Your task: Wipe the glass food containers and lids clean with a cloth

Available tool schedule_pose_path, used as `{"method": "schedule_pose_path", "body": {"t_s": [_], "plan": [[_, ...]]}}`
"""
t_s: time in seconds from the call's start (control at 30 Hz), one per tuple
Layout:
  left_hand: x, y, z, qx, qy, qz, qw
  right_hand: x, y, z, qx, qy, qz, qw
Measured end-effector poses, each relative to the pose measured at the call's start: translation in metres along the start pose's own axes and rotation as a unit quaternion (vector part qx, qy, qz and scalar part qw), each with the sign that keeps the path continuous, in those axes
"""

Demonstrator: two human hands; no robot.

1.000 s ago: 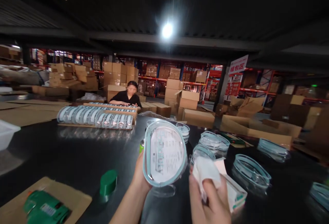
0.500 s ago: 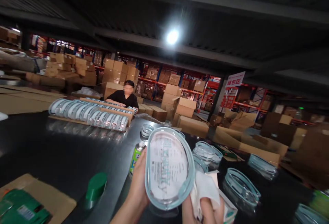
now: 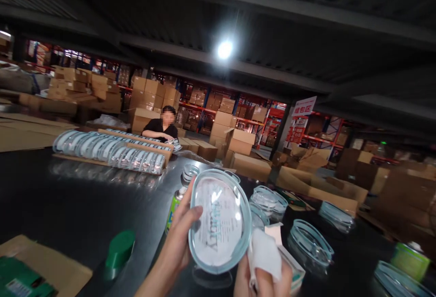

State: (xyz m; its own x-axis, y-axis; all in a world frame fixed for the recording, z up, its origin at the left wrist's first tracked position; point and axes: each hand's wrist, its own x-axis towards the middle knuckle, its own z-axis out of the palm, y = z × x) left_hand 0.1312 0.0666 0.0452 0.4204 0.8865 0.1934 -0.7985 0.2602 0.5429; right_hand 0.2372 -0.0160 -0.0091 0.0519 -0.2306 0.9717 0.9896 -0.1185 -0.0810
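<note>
Since half a second ago: your view swung a bit right, so the green cap and spray can sit further left in frame now; the lid is tipped a touch more and the cloth has slid lower, right down at the near edge.
Cardboard sheet (image 3: 51,265): near left corner of the dark table (image 3: 68,201), with a green packet (image 3: 17,283) lying on it.
Green cap (image 3: 119,248): standing alone on the table, just right of the cardboard.
Row of lids (image 3: 109,152): far left, packed on edge in a flat cardboard tray.
Co-worker (image 3: 160,126): dark top, at the far side behind that row.
Spray can (image 3: 174,206): upright, just behind your left thumb, mostly hidden.
Left hand (image 3: 177,242): closed on the oval lid, thumb across its front left rim, fingers behind.
Oval lid (image 3: 220,222): clear with a pale blue-green rim and a paper label inside, held up off the table near the middle, face towards you.
Right hand (image 3: 262,281): near edge, pinched around a white cloth.
White cloth (image 3: 264,251): bunched up, touching the lid's lower right rim.
More lids (image 3: 309,242): lying flat on the table to the right, well apart from each other.
Boxes (image 3: 238,140): stacked cartons across the far background.
</note>
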Motion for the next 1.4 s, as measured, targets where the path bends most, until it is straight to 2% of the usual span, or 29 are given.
{"method": "schedule_pose_path", "body": {"t_s": [0.07,0.2,0.4,0.53,0.63,0.77,0.83,0.9,0.93,0.97,1.03,1.1,1.13,1.2,1.27,1.33,1.4], "plan": [[-0.002,0.000,0.002,0.011,-0.023,0.000,1.000,-0.001,0.006,0.000,-0.008,0.010,0.000,1.000],[-0.007,0.000,0.002,0.046,-0.037,-0.039,0.997,0.002,0.029,-0.006,0.002,0.032,-0.015,0.999],[-0.015,0.000,0.000,0.062,-0.116,-0.172,0.976,0.020,0.055,-0.024,0.019,-0.018,-0.009,1.000],[-0.014,-0.004,-0.005,0.063,-0.156,-0.234,0.958,0.035,0.053,-0.033,-0.001,-0.029,0.065,0.997],[-0.008,-0.009,-0.011,0.057,-0.163,-0.262,0.950,0.041,0.051,-0.034,-0.011,-0.031,0.098,0.995],[-0.002,-0.013,-0.016,0.049,-0.196,-0.252,0.946,0.041,0.051,-0.034,0.033,-0.094,0.170,0.980],[-0.001,-0.012,-0.017,0.052,-0.213,-0.221,0.950,0.041,0.049,-0.034,0.033,-0.082,0.244,0.966],[0.000,-0.009,-0.016,0.053,-0.213,-0.175,0.960,0.044,0.045,-0.036,0.020,-0.044,0.356,0.933],[0.000,-0.007,-0.016,0.051,-0.208,-0.150,0.965,0.047,0.043,-0.037,0.037,-0.033,0.426,0.903],[0.000,-0.005,-0.016,0.047,-0.202,-0.128,0.970,0.050,0.039,-0.039,0.079,-0.033,0.498,0.863],[0.001,0.000,-0.016,0.042,-0.190,-0.090,0.977,0.057,0.030,-0.042,0.207,-0.064,0.619,0.755],[0.002,0.004,-0.016,0.048,-0.176,-0.058,0.981,0.062,0.023,-0.045,0.318,-0.091,0.676,0.659],[0.002,0.006,-0.016,0.053,-0.171,-0.041,0.983,0.064,0.020,-0.045,0.348,-0.099,0.685,0.632],[0.002,0.008,-0.015,0.062,-0.162,-0.012,0.985,0.063,0.017,-0.046,0.374,-0.113,0.690,0.609],[0.000,0.008,-0.012,0.072,-0.156,0.005,0.985,0.060,0.018,-0.045,0.384,-0.122,0.690,0.601],[-0.002,0.008,-0.010,0.088,-0.153,0.018,0.984,0.057,0.019,-0.044,0.383,-0.117,0.688,0.605],[-0.004,0.005,-0.007,0.103,-0.151,0.031,0.983,0.055,0.018,-0.042,0.369,-0.103,0.683,0.622]]}}
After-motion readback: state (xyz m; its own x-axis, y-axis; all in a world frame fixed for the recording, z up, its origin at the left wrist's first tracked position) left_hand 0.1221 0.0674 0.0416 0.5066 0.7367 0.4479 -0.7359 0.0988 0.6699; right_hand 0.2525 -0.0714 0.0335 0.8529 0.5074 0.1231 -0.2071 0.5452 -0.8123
